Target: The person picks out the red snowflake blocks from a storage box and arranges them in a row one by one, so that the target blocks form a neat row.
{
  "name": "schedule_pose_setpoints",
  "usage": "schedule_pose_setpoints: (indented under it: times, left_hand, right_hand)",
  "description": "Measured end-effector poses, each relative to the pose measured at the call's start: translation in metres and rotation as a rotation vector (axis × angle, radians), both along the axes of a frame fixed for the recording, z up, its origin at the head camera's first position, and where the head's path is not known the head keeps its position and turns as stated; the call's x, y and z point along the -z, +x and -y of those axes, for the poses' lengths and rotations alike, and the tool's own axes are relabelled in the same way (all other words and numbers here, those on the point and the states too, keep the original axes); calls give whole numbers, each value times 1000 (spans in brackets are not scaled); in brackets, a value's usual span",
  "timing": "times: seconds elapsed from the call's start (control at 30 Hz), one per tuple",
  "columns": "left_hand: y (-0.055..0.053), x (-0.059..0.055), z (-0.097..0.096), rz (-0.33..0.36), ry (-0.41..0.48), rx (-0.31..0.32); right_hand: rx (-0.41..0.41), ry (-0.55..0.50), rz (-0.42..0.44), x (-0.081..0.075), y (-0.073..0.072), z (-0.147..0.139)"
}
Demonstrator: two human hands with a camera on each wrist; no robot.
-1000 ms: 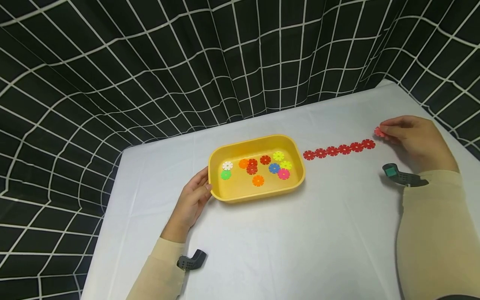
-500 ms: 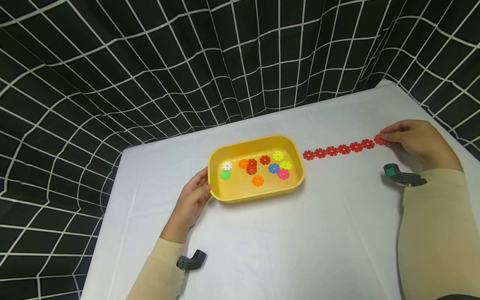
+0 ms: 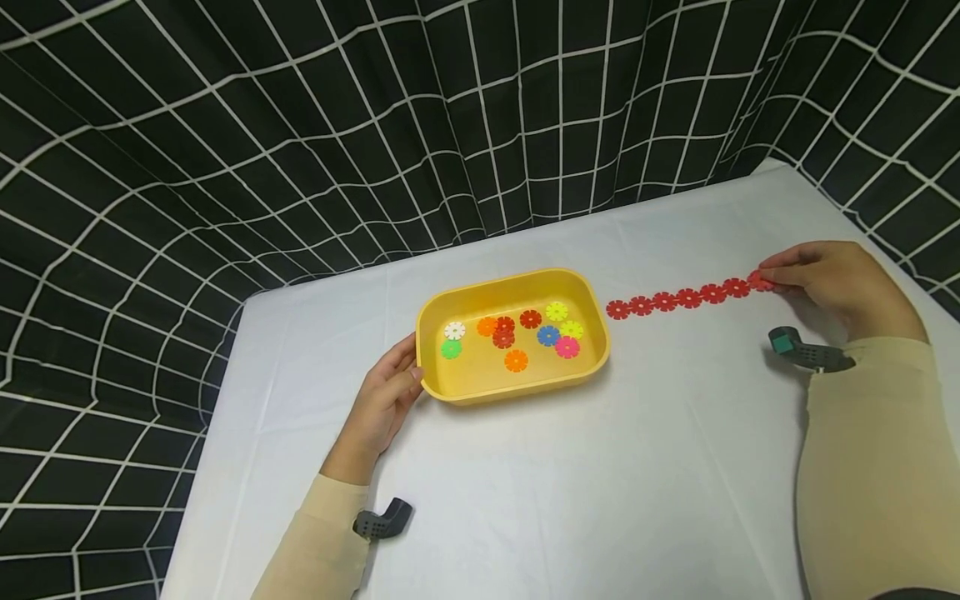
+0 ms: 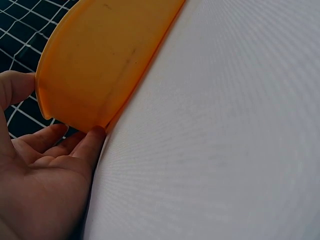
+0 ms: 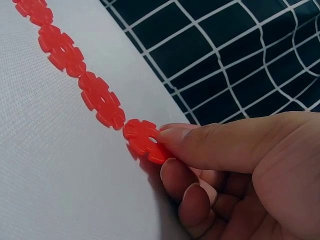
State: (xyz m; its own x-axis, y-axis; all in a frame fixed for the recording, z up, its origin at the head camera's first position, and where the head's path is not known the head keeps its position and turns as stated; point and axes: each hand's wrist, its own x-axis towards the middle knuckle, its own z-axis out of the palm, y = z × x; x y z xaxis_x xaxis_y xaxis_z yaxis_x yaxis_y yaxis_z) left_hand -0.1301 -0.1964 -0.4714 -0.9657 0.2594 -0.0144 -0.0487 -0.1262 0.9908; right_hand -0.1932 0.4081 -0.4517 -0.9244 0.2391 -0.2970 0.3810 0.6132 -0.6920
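Note:
In the head view, my right hand point(image 3: 843, 282) pinches a red notched plastic disc point(image 5: 143, 137) between thumb and fingers. That disc sits at the right end of a row of several red discs point(image 3: 688, 298) on the white cloth, touching or nearly touching its neighbour point(image 5: 102, 100). My left hand point(image 3: 384, 402) grips the left end of a yellow plastic tray point(image 3: 472, 394), thumb at the rim and fingers against the outer wall, as the left wrist view also shows. Inside the tray lie loose notched discs: white point(image 3: 454, 332), green point(image 3: 451, 349), blue point(image 3: 549, 336), pink point(image 3: 567, 347), plus orange, red and yellow ones.
A white cloth point(image 3: 480, 492) covers the table. Behind it and along both sides hangs a black curtain point(image 3: 495, 108) with a white grid. Each wrist wears a dark camera mount, on the left point(image 3: 384, 519) and on the right point(image 3: 810, 354).
My right hand has lowered the red disc from above the row's right end down to the cloth, in line with the other red discs. The left hand and the tray have stayed put.

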Motion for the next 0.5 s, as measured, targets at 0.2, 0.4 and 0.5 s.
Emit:
schedule_pose_setpoints:
  times: [0.2,0.4,0.5]
  left_hand:
    - [1,-2,-1,11,-4,-5]
    - [1,-2,-1,5,0,-1]
    - [1,-2,-1,6,-1,0]
  right_hand:
    - [7,1,5,0,0,-1]
    - [-8,4,-15,1,0,-1]
    - [-13,5,-23,1,1,-1]
